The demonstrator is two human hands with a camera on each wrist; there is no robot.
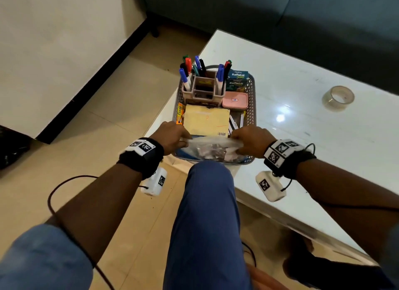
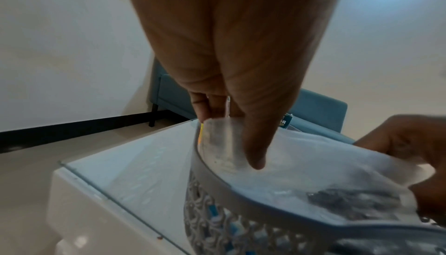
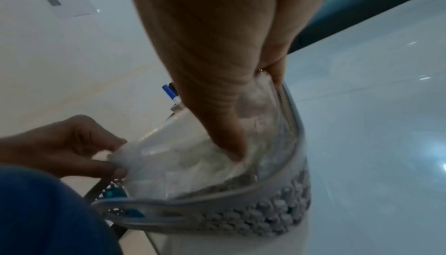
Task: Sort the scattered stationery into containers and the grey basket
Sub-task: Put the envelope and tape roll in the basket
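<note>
The grey mesh basket [image 1: 251,108] stands at the near left corner of the white table [image 1: 302,127]. Over its near end hangs a clear plastic bag [image 1: 212,147] with small dark items inside. My left hand [image 1: 172,136] pinches the bag's left edge [image 2: 217,144] and my right hand [image 1: 248,138] pinches its right edge [image 3: 251,144]. Inside the basket are a pink pen holder [image 1: 205,91] full of markers, a yellow envelope [image 1: 206,121], a pink box [image 1: 235,99] and a teal carton [image 1: 237,78].
A roll of clear tape [image 1: 338,98] lies on the table to the right. My knee in blue trousers [image 1: 207,181] is just in front of the basket. A teal sofa [image 1: 280,13] stands behind the table; tiled floor lies to the left.
</note>
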